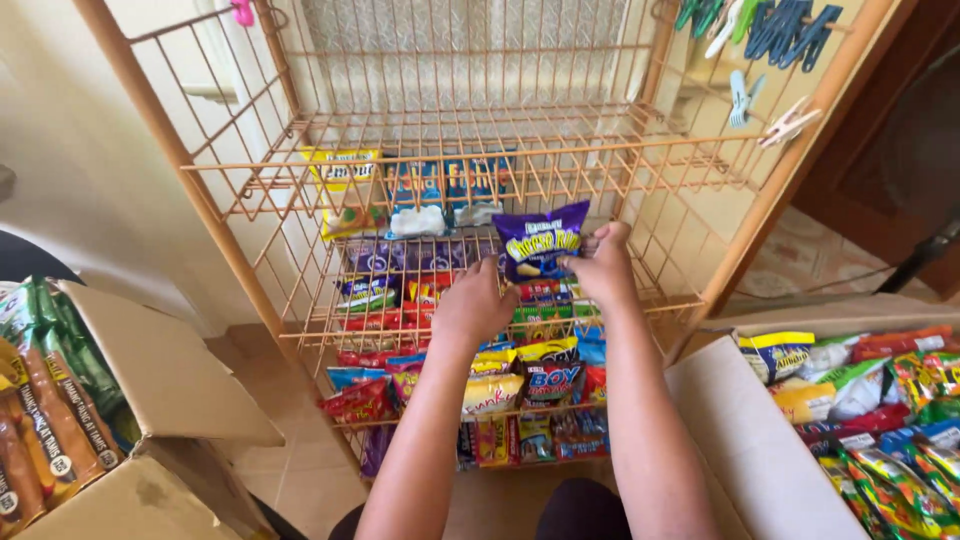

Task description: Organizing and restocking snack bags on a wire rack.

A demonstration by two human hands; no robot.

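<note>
A purple snack bag [540,241] is pinched at its right edge by the right hand [603,266], above a shelf of the wire rack [205,200]. The left hand [474,305], fingers curled, is held just below-left of the bag; whether it touches the bag cannot be told.

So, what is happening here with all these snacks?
A person is working at an orange wire rack with both bare hands. The right hand holds a purple snack bag by its edge over the middle shelf, and the left hand reaches among the packets there. The lower shelves are packed with snack packets. Open cardboard boxes of more snacks stand on both sides.
</note>
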